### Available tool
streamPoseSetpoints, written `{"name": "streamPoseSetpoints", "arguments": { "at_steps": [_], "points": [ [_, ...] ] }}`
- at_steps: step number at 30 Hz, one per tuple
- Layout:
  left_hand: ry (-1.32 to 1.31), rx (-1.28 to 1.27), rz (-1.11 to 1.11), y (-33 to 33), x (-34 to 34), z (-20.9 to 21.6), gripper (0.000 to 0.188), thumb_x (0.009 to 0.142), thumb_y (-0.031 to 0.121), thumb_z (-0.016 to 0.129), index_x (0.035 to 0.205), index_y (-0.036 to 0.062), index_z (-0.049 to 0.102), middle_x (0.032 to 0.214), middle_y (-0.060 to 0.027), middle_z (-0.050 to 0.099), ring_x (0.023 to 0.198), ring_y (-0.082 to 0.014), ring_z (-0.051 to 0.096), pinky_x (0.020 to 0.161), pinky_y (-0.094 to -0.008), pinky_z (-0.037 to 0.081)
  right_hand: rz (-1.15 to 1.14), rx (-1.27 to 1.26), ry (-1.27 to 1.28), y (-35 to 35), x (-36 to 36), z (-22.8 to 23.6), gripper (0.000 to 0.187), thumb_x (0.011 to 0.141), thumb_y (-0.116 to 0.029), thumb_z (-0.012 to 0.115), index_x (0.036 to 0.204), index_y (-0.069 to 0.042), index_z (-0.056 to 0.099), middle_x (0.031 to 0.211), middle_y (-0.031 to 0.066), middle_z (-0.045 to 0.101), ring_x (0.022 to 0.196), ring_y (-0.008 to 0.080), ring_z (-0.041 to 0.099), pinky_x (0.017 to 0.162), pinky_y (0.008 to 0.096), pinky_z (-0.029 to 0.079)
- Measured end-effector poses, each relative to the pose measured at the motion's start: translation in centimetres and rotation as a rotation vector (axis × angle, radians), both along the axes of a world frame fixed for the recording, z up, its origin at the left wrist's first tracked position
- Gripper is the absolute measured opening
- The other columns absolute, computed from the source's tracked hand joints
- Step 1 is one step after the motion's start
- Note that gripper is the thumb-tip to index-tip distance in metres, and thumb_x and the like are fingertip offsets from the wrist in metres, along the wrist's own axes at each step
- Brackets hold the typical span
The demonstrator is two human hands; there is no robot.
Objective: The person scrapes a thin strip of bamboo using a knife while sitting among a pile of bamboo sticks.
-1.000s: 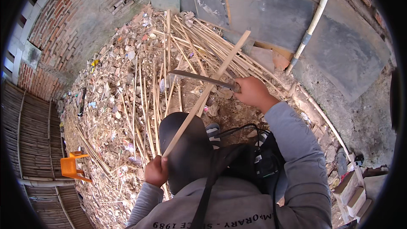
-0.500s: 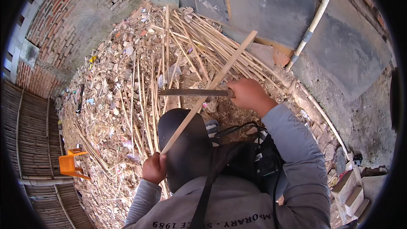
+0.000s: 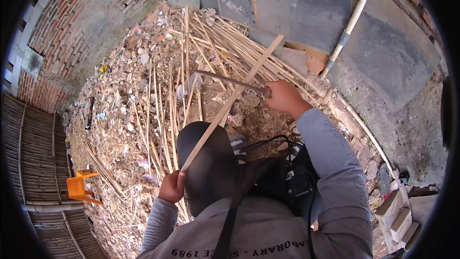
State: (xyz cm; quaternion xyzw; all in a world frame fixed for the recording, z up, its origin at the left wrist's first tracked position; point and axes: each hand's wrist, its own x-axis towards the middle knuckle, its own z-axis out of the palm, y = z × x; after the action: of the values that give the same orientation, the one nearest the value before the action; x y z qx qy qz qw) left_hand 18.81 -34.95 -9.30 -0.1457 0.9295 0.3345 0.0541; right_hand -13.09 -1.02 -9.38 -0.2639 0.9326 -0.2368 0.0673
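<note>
Head view: L hand [image 3: 172,187], closed, is gripping wood strip [image 3: 229,103], near end; R hand [image 3: 285,99], also closed, is holding knife [image 3: 223,78] across it approx. midway. Risk: strip twisting under pressure, poss. sending knife twd knee [image 3: 211,163].

Across the grey shirt [image 3: 268,216] I can see a line of dark printed capitals with a dash and a four-digit number, broken up by the black strap [image 3: 233,216] and the thin cable [image 3: 310,232] that run over it. More lettering runs along the right sleeve [image 3: 330,134], fainter and bent by the folds. The black device [image 3: 299,184] carries a small pale label [image 3: 289,175], perhaps printed, though from here it's too small to read.
</note>
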Motion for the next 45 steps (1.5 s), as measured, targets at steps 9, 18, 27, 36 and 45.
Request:
{"name": "streamPoseSetpoints", "arguments": {
  "at_steps": [9, 18, 27, 36, 45],
  "points": [
    [0.024, -0.203, -0.011, -0.2, 0.4, -0.4, 0.045, 0.103, 0.037, 0.052, 0.075, 0.0021, 0.052, 0.064, -0.0248, 0.057, 0.062, -0.048, 0.059, 0.056, -0.0541, 0.043, 0.083, 0.08, 0.106, -1.6, 1.5, 1.3, 0.023, 0.077, -0.026, 0.075, 0.094, -0.011, 0.071, 0.085, 0.0131, 0.071, 0.085, 0.0363, 0.069, 0.075, 0.0487, 0.054],
    [0.073, -0.27, 0.015, 0.5, 0.5, -0.8, 0.041, 0.102, 0.035, 0.053, 0.078, 0.003, 0.051, 0.064, -0.0247, 0.057, 0.063, -0.0487, 0.059, 0.057, -0.0557, 0.044, 0.026, 0.017, 0.048, -0.4, 0.3, 0.5, 0.028, 0.076, -0.026, 0.075, 0.098, -0.01, 0.071, 0.083, 0.0141, 0.071, 0.083, 0.0368, 0.069, 0.075, 0.0495, 0.054],
    [0.071, -0.269, 0.006, 0.3, 0.1, -0.8, 0.041, 0.102, 0.035, 0.053, 0.077, 0.003, 0.05, 0.063, -0.025, 0.056, 0.063, -0.0494, 0.058, 0.056, -0.0559, 0.043, -0.067, -0.026, 0.071, 0.8, -1.1, -1.3, 0.032, 0.073, -0.019, 0.071, 0.104, -0.009, 0.07, 0.084, 0.0172, 0.07, 0.084, 0.0391, 0.068, 0.077, 0.05, 0.055],
    [0.097, -0.234, -0.002, 0.2, -0.2, -0.8, 0.043, 0.103, 0.036, 0.052, 0.075, 0.0024, 0.051, 0.063, -0.0255, 0.056, 0.062, -0.0476, 0.059, 0.055, -0.0549, 0.042, -0.056, -0.046, 0.027, 0.9, -1.5, -2.1, 0.033, 0.075, -0.02, 0.071, 0.106, -0.009, 0.07, 0.085, 0.0167, 0.07, 0.087, 0.0387, 0.068, 0.078, 0.0507, 0.054],
    [-0.066, 0.035, -0.009, -1.6, 0.6, 0.0, 0.05, 0.103, 0.044, 0.056, 0.078, 0.0007, 0.055, 0.06, -0.0129, 0.053, 0.056, -0.0249, 0.052, 0.055, -0.0406, 0.042, 0.082, 0.044, 0.097, -0.1, -0.2, 0.7, 0.031, 0.075, -0.021, 0.072, 0.104, -0.008, 0.069, 0.087, 0.017, 0.07, 0.087, 0.0394, 0.068, 0.078, 0.0511, 0.054]
  ]
}}
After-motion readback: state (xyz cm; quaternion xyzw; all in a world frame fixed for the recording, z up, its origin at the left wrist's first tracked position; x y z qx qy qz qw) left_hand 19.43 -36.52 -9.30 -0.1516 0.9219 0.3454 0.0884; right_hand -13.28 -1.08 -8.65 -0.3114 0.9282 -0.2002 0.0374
